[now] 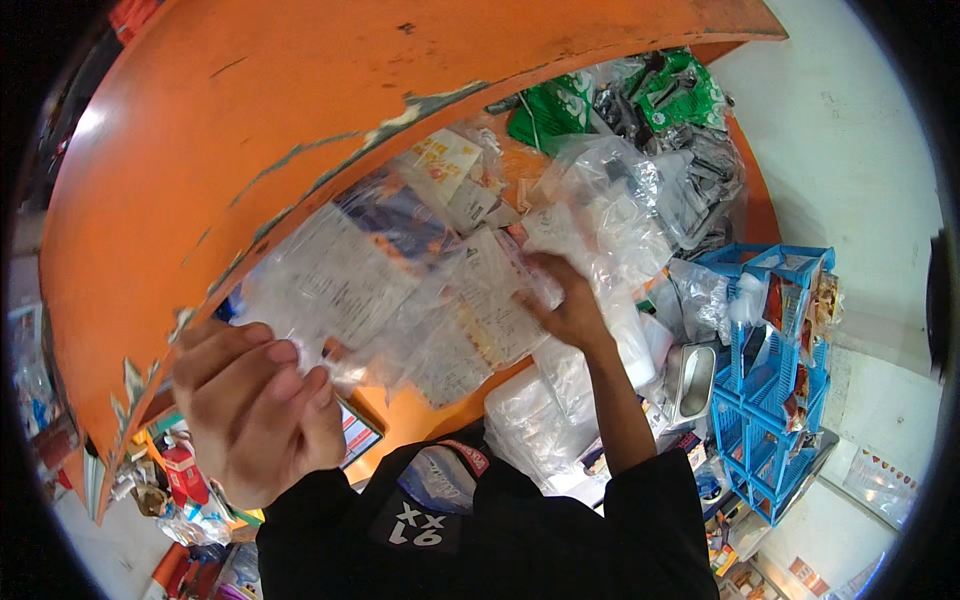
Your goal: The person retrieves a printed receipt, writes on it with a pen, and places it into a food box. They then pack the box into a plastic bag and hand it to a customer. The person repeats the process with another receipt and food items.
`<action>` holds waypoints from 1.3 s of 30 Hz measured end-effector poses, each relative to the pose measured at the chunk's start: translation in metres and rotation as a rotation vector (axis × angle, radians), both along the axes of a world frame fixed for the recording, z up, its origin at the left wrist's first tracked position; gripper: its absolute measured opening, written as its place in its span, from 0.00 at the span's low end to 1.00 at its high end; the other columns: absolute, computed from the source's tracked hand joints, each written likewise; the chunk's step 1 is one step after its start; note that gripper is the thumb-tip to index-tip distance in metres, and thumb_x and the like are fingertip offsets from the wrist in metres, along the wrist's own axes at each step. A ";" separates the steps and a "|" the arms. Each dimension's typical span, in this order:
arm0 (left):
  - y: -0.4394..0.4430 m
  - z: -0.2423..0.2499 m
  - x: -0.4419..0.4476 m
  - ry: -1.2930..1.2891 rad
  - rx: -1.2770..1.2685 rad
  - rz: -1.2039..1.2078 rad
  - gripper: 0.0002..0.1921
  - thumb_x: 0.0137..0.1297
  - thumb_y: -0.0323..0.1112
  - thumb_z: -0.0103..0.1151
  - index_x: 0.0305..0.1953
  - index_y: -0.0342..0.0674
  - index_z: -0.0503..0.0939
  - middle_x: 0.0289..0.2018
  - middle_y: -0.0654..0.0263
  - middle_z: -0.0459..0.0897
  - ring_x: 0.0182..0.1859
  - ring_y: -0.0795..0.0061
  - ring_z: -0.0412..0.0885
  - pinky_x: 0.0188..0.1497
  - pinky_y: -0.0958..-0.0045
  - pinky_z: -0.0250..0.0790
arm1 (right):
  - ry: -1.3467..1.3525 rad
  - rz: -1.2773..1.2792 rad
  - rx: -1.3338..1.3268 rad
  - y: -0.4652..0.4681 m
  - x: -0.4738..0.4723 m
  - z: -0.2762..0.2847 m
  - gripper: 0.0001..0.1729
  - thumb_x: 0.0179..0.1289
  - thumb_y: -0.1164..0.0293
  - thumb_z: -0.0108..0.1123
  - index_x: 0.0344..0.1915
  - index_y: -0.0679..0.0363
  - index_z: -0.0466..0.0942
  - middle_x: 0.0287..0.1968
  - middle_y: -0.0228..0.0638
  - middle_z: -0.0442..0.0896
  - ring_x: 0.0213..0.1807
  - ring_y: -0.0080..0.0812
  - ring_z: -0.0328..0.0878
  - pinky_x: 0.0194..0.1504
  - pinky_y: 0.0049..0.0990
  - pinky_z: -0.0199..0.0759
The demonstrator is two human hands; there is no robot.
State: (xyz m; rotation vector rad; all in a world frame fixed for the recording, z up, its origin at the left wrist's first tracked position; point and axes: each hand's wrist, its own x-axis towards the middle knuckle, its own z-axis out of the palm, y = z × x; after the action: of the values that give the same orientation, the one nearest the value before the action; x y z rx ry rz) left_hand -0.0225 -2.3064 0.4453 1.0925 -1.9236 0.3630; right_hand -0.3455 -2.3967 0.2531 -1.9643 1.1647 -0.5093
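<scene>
My left hand [259, 409] is raised at the lower left, its fingers curled in; whether anything is pinched in it cannot be made out. My right hand [566, 304] reaches over the middle, fingers apart, at the edge of a clear plastic bag holding a printed paper slip [487, 292]. Left of that, another printed paper [337, 270] lies under clear plastic. Behind them are a dark blue packet [401, 217] and a white and yellow paper [442, 161]. All of this rests on an orange counter [409, 412].
A scratched orange upper ledge [225, 112] with a chipped edge curves overhead. Green plastic bags [675, 97] and bagged black plastic items lie at the back right. Stacked blue plastic baskets [772, 390], a metal container [691, 382] and wrapped white packs [532, 420] stand at the right.
</scene>
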 end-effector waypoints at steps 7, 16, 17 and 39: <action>-0.032 -0.031 -0.016 -0.023 0.141 0.125 0.09 0.55 0.23 0.67 0.37 0.34 0.79 0.31 0.57 0.81 0.34 0.61 0.80 0.31 0.69 0.72 | 0.530 -0.185 -0.430 -0.011 -0.024 -0.049 0.26 0.62 0.58 0.67 0.59 0.51 0.79 0.54 0.45 0.78 0.53 0.47 0.77 0.53 0.40 0.74; -0.040 -0.043 -0.021 -0.086 0.133 0.168 0.12 0.53 0.17 0.65 0.41 0.31 0.82 0.31 0.55 0.85 0.34 0.62 0.83 0.39 0.66 0.66 | 0.597 -0.260 -0.096 -0.035 -0.017 -0.033 0.36 0.55 0.49 0.70 0.61 0.53 0.76 0.44 0.45 0.80 0.43 0.48 0.82 0.43 0.42 0.78; -0.040 -0.043 -0.020 -0.095 0.126 0.177 0.12 0.53 0.17 0.65 0.41 0.31 0.82 0.32 0.55 0.85 0.34 0.62 0.83 0.39 0.67 0.65 | 0.605 -0.252 -0.094 -0.039 -0.016 -0.031 0.37 0.54 0.48 0.70 0.61 0.52 0.76 0.43 0.45 0.80 0.42 0.49 0.82 0.43 0.41 0.78; -0.044 -0.053 -0.014 -0.214 0.050 0.241 0.08 0.55 0.25 0.69 0.37 0.33 0.83 0.29 0.59 0.87 0.30 0.70 0.84 0.42 0.70 0.61 | 0.752 -0.288 -0.004 -0.019 -0.002 -0.041 0.38 0.63 0.48 0.60 0.71 0.47 0.66 0.54 0.52 0.70 0.55 0.52 0.71 0.49 0.45 0.75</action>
State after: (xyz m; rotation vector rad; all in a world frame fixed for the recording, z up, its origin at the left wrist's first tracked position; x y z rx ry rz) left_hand -0.0360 -2.3505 0.3918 1.3703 -1.9986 0.5887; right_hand -0.3478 -2.4154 0.2122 -2.0582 1.9191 0.1229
